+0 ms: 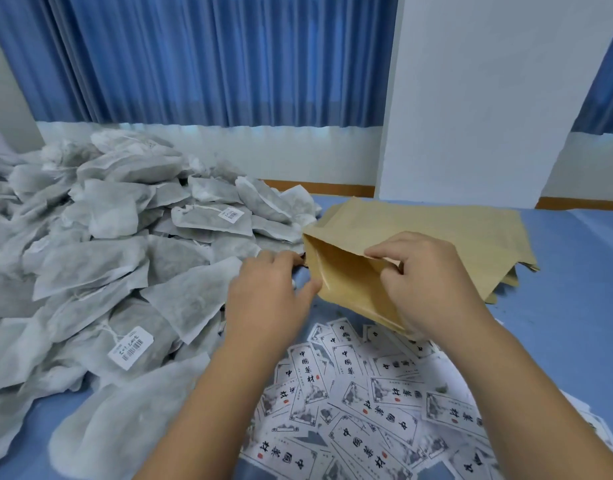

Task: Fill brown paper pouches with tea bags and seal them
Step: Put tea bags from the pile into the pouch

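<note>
**head view: one pouch held open, filling not yet begun**

the right hand (426, 282) pinches the upper lip of a brown pouch (346, 275) with curled fingers and lifts the mouth open toward the left. the left hand (270, 292) sets its thumb against the near lip; its fingertips are hidden, so a grip cannot be confirmed. the pouch is held just above the blue table (575, 306), and the visible interior shows no contents. the tea bags (107, 265) lie in a large loose heap at left, just beside the mouth. the spare pouches (454, 226) lie flat in a stack behind. printed labels (367, 393) are scattered below the hands. judged progress: no filled or sealed pouch is visible, so loading and sealing remain.
</note>
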### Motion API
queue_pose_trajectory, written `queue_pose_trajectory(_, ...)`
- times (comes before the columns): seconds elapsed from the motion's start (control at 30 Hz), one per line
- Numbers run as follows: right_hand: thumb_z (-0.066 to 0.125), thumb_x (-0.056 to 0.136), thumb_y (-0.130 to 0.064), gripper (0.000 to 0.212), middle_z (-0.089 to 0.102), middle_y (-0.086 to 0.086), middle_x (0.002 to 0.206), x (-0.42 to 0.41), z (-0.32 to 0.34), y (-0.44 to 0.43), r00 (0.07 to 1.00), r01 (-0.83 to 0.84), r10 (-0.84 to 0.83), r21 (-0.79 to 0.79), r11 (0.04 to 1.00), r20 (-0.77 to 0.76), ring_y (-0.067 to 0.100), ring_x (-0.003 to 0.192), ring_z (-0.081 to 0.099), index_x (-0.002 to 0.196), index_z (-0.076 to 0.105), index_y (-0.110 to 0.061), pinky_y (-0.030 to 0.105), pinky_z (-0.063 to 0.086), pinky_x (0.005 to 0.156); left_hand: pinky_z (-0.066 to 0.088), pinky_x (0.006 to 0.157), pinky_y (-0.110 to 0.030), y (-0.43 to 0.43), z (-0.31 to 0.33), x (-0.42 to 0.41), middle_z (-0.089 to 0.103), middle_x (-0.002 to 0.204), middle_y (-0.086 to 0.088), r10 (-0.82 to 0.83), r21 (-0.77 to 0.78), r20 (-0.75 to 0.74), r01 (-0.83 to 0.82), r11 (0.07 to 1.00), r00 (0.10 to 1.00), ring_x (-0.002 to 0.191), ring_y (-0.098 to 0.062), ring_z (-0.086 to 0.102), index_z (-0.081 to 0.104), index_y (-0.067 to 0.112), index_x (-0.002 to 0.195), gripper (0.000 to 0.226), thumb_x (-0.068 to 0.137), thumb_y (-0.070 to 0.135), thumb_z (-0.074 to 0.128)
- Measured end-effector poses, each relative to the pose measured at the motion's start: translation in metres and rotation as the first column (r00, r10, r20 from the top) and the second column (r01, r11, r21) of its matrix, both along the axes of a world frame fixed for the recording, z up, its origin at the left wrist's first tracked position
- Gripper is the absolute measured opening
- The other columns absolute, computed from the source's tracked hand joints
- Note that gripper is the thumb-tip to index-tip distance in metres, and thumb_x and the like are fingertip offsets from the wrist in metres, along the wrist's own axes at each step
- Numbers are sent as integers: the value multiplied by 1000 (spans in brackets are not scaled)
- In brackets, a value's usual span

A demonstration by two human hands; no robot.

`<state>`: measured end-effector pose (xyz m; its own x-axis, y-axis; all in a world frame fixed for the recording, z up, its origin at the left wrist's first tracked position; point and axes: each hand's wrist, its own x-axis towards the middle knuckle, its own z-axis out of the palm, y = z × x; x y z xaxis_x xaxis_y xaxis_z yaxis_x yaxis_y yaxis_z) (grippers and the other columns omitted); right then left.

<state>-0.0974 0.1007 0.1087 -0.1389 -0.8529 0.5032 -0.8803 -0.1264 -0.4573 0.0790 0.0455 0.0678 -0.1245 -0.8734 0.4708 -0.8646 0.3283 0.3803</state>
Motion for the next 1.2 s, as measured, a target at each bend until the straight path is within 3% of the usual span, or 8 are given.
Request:
queue_pose_trajectory(0.1,53,82,0,39,68,-7,107,1,-1,0,1000,-9,9,31,999,-15,12,86,55,105,74,-23,24,45,85,37,92,-44,-3,-2,21,49,124,-1,250,-30,381,-258,966,890,116,-25,46,50,31,125,68,74,76,54)
queue_pose_trajectory(0.17,53,82,-1,39,67,-6,107,1,-1,-1,1000,-3,4,36,999,-24,14,88,57,106,74,-24,26,46,86,35,95,-49,-11,-5,34,44,127,-3,295,10,481,-341,940,826,120,-27,42,43,33,130,73,74,78,52)
queue_pose_trajectory(0.27,53,82,-1,39,68,-6,105,-2,-1,-1,1000,3,-2,17,1000,-10,12,84,54,105,74,-24,26,46,83,38,90,-47,-25,-13,45,41,127,-4,261,129,500,-370,920,825,118,-28,42,36,33,133,67,81,74,45)
queue_pose_trajectory(0.53,53,82,-1,39,68,-10,100,-11,-5,-6,1000,12,-13,13,1000,15,9,79,52,102,75,-27,21,41,74,44,80,-41,-40,-23,50,46,123,-3,209,42,552,-277,960,807,114,-25,47,36,29,133,49,90,47,50)
queue_pose_trajectory(0.73,53,81,-1,41,68,-9,102,-11,-5,-7,1000,5,-5,16,1000,1,8,81,50,103,75,-27,22,42,76,47,81,-41,-35,-12,67,48,118,-8,18,68,167,-29,997,986,101,-32,54,49,26,137,47,90,26,56)
queue_pose_trajectory(0.9,52,82,-2,41,68,-9,102,-11,-6,-6,1000,5,-4,30,1000,-1,9,81,52,105,74,-29,25,46,78,30,85,-21,-32,-6,76,54,122,-11,-109,-3,-81,109,994,991,111,-28,51,52,20,137,53,89,-1,50)
queue_pose_trajectory(1.03,53,82,-3,40,68,-11,103,-12,-6,-7,1000,0,0,37,999,9,7,79,50,105,74,-28,22,43,76,33,84,-23,-19,8,68,55,117,-11,-214,-191,-103,192,963,971,105,-26,52,56,14,133,65,75,-16,50)
queue_pose_trajectory(1.2,54,82,-4,39,67,-12,102,-14,-6,-9,1000,0,-1,40,999,29,5,75,46,104,74,-29,18,35,71,36,80,-20,8,18,29,50,115,-12,-402,-459,-24,347,818,915,100,-20,47,48,17,131,57,75,8,45)
